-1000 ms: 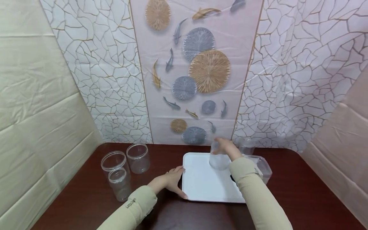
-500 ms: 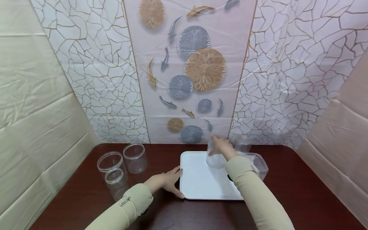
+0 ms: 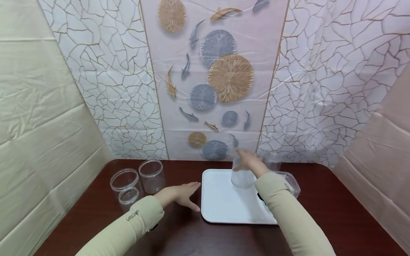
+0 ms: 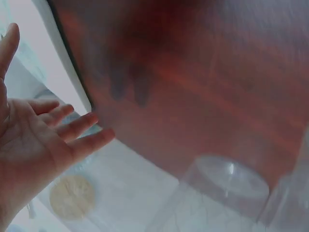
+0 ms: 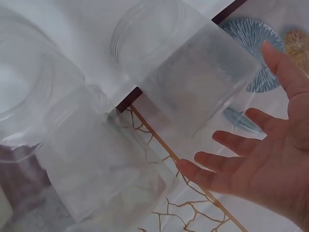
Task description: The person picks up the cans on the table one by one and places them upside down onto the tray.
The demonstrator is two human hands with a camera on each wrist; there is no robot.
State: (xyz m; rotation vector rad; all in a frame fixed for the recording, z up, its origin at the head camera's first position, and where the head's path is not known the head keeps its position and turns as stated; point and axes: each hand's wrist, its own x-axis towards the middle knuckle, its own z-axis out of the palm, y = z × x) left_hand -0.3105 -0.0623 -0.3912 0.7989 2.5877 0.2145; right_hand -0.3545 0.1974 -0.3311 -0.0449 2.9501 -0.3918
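My left hand (image 3: 185,195), fingers extended and thumb spread, hovers just left of a white tray (image 3: 221,209), apart from its edge. In the left wrist view, the same hand (image 4: 41,130) shows an open palm beside the tray's pale rim. My right hand (image 3: 250,163) is at the top of a clear plastic jar (image 3: 241,179) on the tray. The right wrist view shows that hand (image 5: 260,159) with spread fingers, a small gap from the jar (image 5: 193,72). The jar stands upside down, its threaded rim toward the tray.
Several other clear containers stand around. At left are a wide jar (image 3: 123,179), a second jar (image 3: 152,177) and a narrower one (image 3: 128,197). Behind my right forearm are a jar (image 3: 272,161) and a clear container (image 3: 294,183). A patterned cloth (image 3: 205,156) hangs behind the table.
My left hand has let go of the tray's left edge and drawn back to the left. My right hand has risen slightly at the jar, which stays in place on the tray.
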